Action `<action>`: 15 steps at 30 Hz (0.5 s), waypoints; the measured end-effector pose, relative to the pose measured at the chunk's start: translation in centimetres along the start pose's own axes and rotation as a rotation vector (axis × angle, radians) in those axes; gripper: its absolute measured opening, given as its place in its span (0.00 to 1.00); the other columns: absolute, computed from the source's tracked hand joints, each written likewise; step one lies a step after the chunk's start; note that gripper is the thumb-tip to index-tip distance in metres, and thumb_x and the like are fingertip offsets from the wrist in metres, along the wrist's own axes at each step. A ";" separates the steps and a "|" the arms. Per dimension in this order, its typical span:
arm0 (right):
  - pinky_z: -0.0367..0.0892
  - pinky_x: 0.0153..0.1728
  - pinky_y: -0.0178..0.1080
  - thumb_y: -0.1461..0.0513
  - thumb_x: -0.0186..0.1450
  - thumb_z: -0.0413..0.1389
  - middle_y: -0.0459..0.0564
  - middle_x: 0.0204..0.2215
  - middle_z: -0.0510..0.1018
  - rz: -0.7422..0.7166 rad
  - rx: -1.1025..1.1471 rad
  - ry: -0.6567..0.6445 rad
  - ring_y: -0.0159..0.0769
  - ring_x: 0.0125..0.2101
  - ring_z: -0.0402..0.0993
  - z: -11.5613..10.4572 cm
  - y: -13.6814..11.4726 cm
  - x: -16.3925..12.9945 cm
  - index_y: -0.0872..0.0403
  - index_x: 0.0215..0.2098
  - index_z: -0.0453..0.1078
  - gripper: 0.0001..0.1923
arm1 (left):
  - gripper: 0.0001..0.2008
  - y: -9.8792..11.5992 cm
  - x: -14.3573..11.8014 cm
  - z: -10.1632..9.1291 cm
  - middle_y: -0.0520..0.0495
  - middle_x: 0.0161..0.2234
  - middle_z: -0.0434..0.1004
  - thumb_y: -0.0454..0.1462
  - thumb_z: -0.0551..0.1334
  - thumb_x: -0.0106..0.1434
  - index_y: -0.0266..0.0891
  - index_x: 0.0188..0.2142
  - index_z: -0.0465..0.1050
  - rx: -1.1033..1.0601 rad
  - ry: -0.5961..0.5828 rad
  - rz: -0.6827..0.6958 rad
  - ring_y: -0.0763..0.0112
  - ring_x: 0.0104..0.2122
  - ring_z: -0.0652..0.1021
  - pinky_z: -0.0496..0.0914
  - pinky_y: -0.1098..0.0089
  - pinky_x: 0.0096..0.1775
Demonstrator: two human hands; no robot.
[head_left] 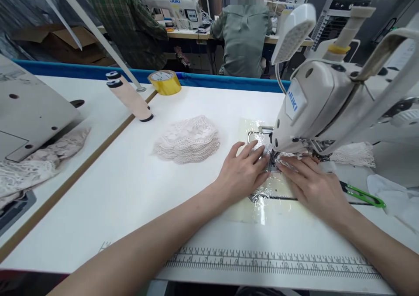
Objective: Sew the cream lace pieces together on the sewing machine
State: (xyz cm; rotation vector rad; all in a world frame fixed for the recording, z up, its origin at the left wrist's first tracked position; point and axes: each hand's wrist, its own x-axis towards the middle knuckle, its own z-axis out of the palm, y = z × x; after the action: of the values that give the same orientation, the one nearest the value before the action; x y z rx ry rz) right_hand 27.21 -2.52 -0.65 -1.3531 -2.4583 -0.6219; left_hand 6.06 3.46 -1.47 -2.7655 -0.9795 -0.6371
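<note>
White counter (pixel 131 191) up front: left hand (pixel 242 173) and right hand (pixel 314 187) lie flat, no grip closed, pinning small pale lace piece (pixel 284 161) under the cream sewing machine (pixel 314 108) needle for steady feeding.

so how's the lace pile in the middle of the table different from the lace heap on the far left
The lace pile is a neat, fanned stack of scalloped pieces lying free on the white table; the lace heap is loose, crumpled and partly tucked under a grey machine part. The pile sits nearer the left hand. Both are pale lace.
</note>
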 end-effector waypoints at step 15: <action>0.71 0.45 0.47 0.63 0.66 0.50 0.48 0.45 0.78 0.182 0.412 0.055 0.44 0.42 0.76 0.5 0.4 -0.6 0.48 0.49 0.72 0.15 | 0.18 0.7 -0.5 -0.4 0.45 0.52 0.73 0.42 0.51 0.70 0.37 0.53 0.67 -0.120 0.054 0.059 0.62 0.52 0.71 0.62 0.59 0.51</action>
State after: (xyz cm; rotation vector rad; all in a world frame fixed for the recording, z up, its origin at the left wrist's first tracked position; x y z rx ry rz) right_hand 27.83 -2.53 -1.30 -1.3442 -2.2233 -0.0979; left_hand 5.98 2.48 -1.31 -2.8517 -0.8729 -0.7812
